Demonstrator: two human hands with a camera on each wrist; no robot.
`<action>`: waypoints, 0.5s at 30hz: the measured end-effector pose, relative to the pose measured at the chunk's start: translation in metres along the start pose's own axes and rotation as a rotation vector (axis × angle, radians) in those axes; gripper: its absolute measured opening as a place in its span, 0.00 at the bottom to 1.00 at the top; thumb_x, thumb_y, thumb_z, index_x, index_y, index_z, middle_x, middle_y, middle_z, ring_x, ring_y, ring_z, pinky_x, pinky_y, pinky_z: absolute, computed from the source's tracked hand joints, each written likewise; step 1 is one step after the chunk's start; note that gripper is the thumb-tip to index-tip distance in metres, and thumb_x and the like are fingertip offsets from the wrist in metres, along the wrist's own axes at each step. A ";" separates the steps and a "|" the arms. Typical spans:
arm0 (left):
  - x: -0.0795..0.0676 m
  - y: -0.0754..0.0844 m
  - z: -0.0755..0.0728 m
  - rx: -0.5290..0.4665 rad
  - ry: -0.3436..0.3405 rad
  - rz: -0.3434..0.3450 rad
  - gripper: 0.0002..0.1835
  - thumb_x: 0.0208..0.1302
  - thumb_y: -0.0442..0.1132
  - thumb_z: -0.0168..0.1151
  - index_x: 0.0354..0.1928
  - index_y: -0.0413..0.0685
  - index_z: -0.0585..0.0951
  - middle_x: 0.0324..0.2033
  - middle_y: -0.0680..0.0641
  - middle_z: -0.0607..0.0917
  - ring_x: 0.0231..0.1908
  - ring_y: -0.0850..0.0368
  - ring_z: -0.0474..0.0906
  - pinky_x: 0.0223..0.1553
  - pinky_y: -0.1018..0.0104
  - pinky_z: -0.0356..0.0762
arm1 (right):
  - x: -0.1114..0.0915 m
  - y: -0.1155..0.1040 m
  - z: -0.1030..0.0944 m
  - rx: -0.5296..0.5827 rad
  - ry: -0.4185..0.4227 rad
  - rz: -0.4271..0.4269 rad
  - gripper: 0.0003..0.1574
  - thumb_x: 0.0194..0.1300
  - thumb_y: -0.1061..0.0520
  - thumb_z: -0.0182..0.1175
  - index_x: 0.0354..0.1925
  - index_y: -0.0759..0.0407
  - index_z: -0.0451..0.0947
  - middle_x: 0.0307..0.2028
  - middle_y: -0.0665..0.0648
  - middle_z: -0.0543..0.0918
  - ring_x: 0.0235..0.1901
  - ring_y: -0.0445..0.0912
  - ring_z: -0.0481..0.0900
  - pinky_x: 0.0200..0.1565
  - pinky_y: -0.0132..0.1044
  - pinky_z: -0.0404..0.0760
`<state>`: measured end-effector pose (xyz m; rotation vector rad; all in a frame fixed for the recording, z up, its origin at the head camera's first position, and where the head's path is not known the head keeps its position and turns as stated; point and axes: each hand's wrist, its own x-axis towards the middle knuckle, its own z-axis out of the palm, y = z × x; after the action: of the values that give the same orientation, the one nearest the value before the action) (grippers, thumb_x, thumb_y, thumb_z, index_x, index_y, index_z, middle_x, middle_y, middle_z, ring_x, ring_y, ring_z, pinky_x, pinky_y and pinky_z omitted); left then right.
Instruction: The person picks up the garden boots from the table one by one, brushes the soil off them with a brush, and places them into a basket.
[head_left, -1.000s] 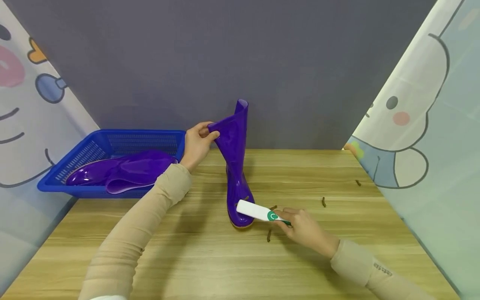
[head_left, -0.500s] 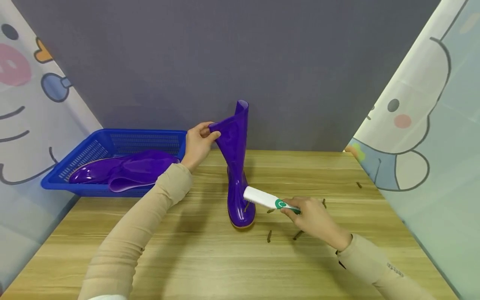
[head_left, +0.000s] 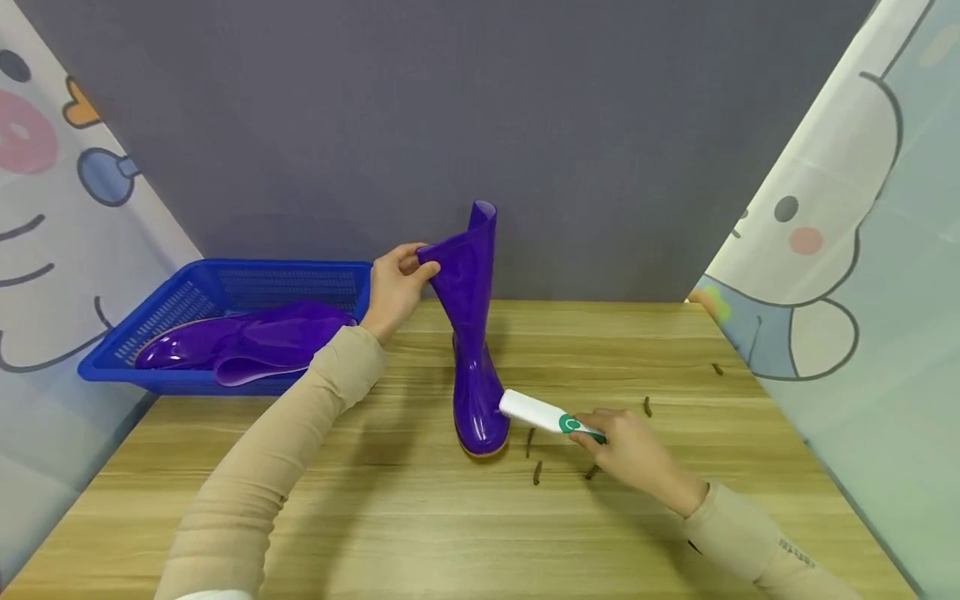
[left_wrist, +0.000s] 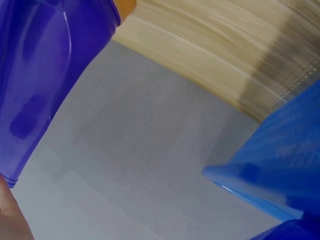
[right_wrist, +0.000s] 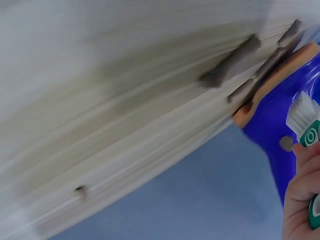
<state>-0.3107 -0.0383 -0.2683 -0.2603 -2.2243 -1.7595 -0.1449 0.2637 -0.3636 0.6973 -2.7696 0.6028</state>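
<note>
A purple rain boot (head_left: 468,312) stands upright on the table, toe toward me. My left hand (head_left: 395,292) pinches the top edge of its shaft, pulling that side out to the left. Near the foot, my right hand (head_left: 633,450) grips a white brush (head_left: 534,412) by its green handle, the brush head right at the boot's right side. White bristles (right_wrist: 301,114) show against the purple foot in the right wrist view. Several small brown pieces (head_left: 537,472) lie on the wood to the right of the toe. In the left wrist view, the boot shaft (left_wrist: 45,70) runs down to my thumb.
A blue plastic basket (head_left: 180,381) at the left holds another purple boot (head_left: 277,333) lying on its side. Further brown pieces (head_left: 647,406) lie at the right of the wooden table (head_left: 420,525). A grey panel (head_left: 600,150) closes off the back.
The brush has moved from over the toe to the boot's right side. A brown piece seen on the foot earlier is off it, and one lies beside the toe. The left hand stays put.
</note>
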 end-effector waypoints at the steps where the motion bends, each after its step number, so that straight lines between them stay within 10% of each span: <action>1: 0.000 0.001 0.000 -0.001 0.000 -0.003 0.18 0.56 0.37 0.64 0.49 0.42 0.78 0.41 0.39 0.84 0.40 0.54 0.82 0.39 0.68 0.80 | -0.003 0.002 -0.002 -0.003 -0.006 0.016 0.16 0.54 0.58 0.64 0.42 0.64 0.81 0.19 0.43 0.75 0.13 0.29 0.55 0.14 0.22 0.61; 15: 0.007 0.033 0.005 0.006 -0.074 0.032 0.15 0.60 0.34 0.58 0.50 0.45 0.78 0.44 0.43 0.84 0.43 0.56 0.80 0.45 0.66 0.78 | -0.006 0.012 -0.011 -0.030 0.109 0.047 0.17 0.52 0.59 0.66 0.42 0.65 0.81 0.26 0.52 0.84 0.11 0.28 0.55 0.12 0.23 0.60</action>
<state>-0.3074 -0.0262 -0.2361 -0.3625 -2.2630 -1.7536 -0.1440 0.2803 -0.3597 0.5767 -2.6948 0.5889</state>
